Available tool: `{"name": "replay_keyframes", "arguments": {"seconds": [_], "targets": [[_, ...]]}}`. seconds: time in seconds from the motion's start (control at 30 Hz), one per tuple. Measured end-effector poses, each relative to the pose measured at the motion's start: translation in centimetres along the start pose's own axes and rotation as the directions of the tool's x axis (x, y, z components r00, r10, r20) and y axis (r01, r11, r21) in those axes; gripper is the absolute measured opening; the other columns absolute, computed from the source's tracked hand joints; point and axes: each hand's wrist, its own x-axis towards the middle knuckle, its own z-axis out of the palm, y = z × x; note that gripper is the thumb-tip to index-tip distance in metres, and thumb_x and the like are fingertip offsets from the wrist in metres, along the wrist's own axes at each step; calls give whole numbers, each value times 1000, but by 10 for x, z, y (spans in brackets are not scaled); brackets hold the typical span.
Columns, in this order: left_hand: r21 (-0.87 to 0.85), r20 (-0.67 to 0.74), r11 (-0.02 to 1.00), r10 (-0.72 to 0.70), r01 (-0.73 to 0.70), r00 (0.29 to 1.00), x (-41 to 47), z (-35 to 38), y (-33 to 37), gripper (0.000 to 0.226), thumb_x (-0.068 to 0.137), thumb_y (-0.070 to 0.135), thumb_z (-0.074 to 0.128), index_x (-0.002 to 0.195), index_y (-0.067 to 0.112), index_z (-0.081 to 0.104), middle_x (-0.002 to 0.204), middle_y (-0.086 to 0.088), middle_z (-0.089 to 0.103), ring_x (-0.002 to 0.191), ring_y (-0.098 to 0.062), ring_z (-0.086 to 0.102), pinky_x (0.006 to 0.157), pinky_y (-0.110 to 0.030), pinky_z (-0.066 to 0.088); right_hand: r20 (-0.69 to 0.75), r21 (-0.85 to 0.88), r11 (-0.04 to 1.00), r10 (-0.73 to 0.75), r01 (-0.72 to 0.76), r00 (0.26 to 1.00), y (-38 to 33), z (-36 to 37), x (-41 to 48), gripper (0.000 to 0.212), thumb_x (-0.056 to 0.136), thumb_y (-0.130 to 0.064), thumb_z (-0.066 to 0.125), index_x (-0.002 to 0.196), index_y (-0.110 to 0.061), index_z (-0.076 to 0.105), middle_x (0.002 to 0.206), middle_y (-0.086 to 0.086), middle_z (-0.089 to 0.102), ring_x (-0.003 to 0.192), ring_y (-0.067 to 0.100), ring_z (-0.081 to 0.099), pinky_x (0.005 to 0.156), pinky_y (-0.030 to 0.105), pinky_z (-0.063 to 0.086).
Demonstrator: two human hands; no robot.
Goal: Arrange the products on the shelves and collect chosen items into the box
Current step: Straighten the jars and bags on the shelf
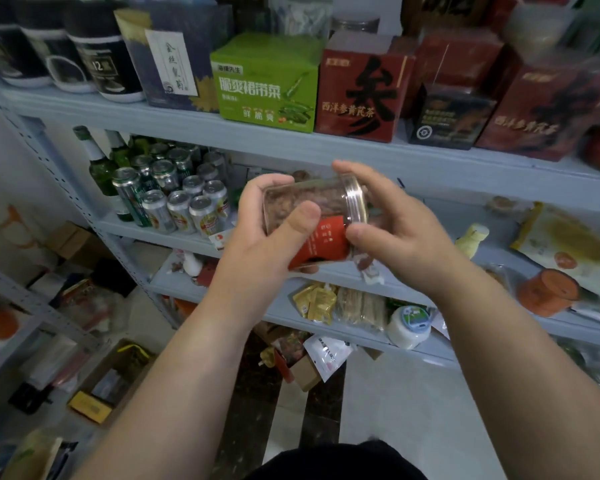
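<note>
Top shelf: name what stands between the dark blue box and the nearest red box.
In the head view, one green box stands between the dark blue box and that red box.

The upper shelf (291, 140) is packed along its front: black canisters (94, 53), a navy box (174, 64), the green box (267, 77) and red boxes (361, 91) stand side by side, so no hand of mine slips between them. One level down, beer cans (177, 199) and green bottles (99, 164) crowd the left end. Right of them the board looks bare as far as the yellow bottle (471, 239), though the jar (312, 209) I hold hides part of it. Between my forearms, pale floor tile (413, 410) lies open; a cardboard box (96, 370) sits on the floor at the left.
</note>
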Motion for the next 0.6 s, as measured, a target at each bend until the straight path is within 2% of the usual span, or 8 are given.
{"name": "replay_keyframes", "arguments": {"seconds": [0.03, 0.1, 0.23, 0.3, 0.4, 0.5, 0.57, 0.6], "targets": [[29, 14, 999, 34, -35, 999, 2, 5, 1, 45, 82, 53, 76, 119, 40, 56, 113, 5, 71, 97, -25, 73, 67, -39, 59, -26, 21, 1000, 15, -14, 1000, -2, -6, 5, 54, 83, -56, 60, 135, -60, 48, 135, 6, 60, 97, 21, 72, 73, 48, 63], [14, 20, 999, 49, -49, 999, 8, 17, 5, 47, 80, 53, 76, 121, 40, 56, 117, 2, 71, 99, -27, 73, 70, -41, 58, 14, -8, 1000, 30, -30, 999, -5, -22, 12, 59, 83, -62, 58, 140, -58, 45, 138, 3, 58, 111, 22, 69, 89, 53, 59], [-167, -58, 985, 28, -37, 998, 31, 48, 21, 50, 84, 44, 68, 130, 27, 57, 120, -4, 70, 97, -24, 73, 70, -39, 59, 102, -112, 988, -93, 104, 990, -23, -58, 21, 80, 82, -41, 69, 152, -45, 31, 144, -5, 46, 125, 21, 60, 95, 51, 57], [-193, -96, 977, 68, -85, 993, 45, 65, 32, 58, 86, 43, 69, 139, 23, 54, 126, -6, 70, 109, -26, 71, 82, -43, 59, 54, -237, 957, -156, 165, 986, -29, -79, 33, 83, 77, -44, 72, 151, -43, 33, 140, -6, 48, 125, 16, 57, 96, 48, 55], [-142, -103, 963, 213, -227, 972, 68, 92, 51, 61, 89, 51, 71, 140, 21, 56, 133, -10, 68, 124, -30, 64, 107, -53, 46, 1, -330, 912, -256, 242, 967, -45, -113, 47, 85, 74, -48, 75, 148, -45, 33, 127, -11, 52, 118, 10, 56, 96, 36, 53], [-64, -91, 939, 333, -339, 939, 94, 118, 70, 44, 95, 39, 61, 134, 18, 61, 131, -9, 69, 124, -29, 64, 109, -52, 45, -17, -502, 812, -354, 298, 935, -60, -152, 61, 88, 75, -52, 76, 151, -44, 31, 137, -13, 46, 125, 0, 45, 99, 11, 41], [-4, -80, 932, 361, -363, 929, 111, 133, 79, 44, 99, 25, 55, 141, 14, 55, 133, -9, 67, 127, -26, 62, 111, -51, 45, -27, -585, 757, -378, 292, 925, -65, -176, 74, 90, 76, -53, 76, 153, -43, 30, 144, -8, 42, 124, 4, 44, 93, 6, 38], [45, -75, 930, 367, -365, 927, 119, 140, 83, 44, 100, 20, 54, 144, 15, 52, 135, -6, 67, 128, -22, 62, 111, -48, 45, -33, -616, 735, -385, 285, 922, -65, -186, 81, 90, 77, -53, 76, 153, -43, 29, 145, -6, 40, 123, 7, 45, 92, 8, 40]]}}
